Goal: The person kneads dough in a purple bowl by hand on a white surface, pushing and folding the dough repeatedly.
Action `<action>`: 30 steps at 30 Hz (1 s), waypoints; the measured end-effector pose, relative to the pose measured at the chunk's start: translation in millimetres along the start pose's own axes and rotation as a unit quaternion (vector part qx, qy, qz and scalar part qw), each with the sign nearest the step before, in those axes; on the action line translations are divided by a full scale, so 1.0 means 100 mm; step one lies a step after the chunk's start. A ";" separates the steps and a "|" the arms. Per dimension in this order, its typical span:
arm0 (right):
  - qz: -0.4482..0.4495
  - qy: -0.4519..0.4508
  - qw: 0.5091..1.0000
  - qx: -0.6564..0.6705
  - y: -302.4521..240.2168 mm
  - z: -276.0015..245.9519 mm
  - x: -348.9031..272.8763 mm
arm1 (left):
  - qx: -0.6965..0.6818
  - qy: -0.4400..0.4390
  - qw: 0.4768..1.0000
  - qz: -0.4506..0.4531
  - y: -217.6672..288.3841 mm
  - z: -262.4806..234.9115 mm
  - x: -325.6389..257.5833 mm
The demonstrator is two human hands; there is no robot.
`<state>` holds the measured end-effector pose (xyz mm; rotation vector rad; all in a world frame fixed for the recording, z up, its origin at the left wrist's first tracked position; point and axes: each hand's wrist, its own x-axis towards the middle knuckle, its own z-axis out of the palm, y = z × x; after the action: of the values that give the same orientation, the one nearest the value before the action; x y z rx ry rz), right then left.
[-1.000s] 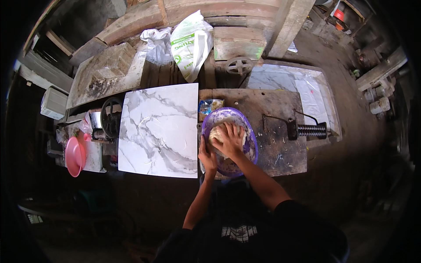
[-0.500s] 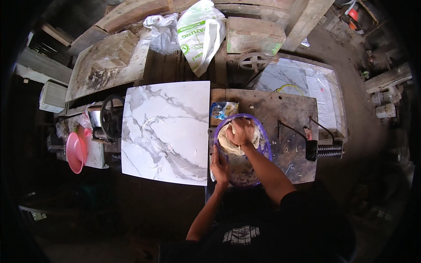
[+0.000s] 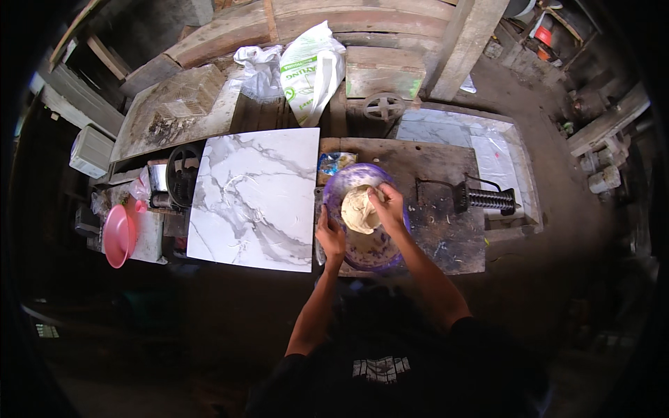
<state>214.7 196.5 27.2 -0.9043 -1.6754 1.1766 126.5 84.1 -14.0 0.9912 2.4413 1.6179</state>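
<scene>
A pale lump of dough (image 3: 357, 212) sits in a purple basin (image 3: 397, 255) whose inside is smeared with dough residue. My right hand (image 3: 389, 207) pinches the right edge of the dough, fingers curled around it. At the basin's left rim, my left hand (image 3: 330, 235) grips the side, with one finger pointing up along it. A blue and yellowish packet (image 3: 337, 164) lies just behind the basin, on a worn wooden table (image 3: 446, 244).
To the left is a white marbled board (image 3: 254, 202) with scattered marks. A coil-spring tool (image 3: 488, 200) with bent metal handles lies on the table's right. A pink basin (image 3: 120, 235) stands far left, beside a black handwheel (image 3: 183, 176). Plastic bags (image 3: 306, 76) lie behind.
My right hand has shifted from pressing on top of the dough to holding its right edge. The dough looks rounder and more gathered. My left hand stays at the basin's rim. The view has shifted.
</scene>
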 end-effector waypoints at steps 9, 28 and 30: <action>-0.084 -0.015 0.966 -0.245 0.02 -0.09 -0.53 | -0.016 0.002 1.000 -0.021 -0.13 -0.04 0.12; -0.198 -0.125 0.904 -0.359 -0.32 -0.13 -0.80 | -0.030 0.000 0.998 -0.055 0.21 -0.16 -0.21; -0.213 -0.120 0.896 -0.370 -0.24 -0.18 -0.82 | -0.030 0.012 0.999 -0.027 0.26 -0.16 -0.31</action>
<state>258.6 121.8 33.1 -0.7705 -2.4408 0.3365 157.2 60.6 5.7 0.8940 2.3966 1.6852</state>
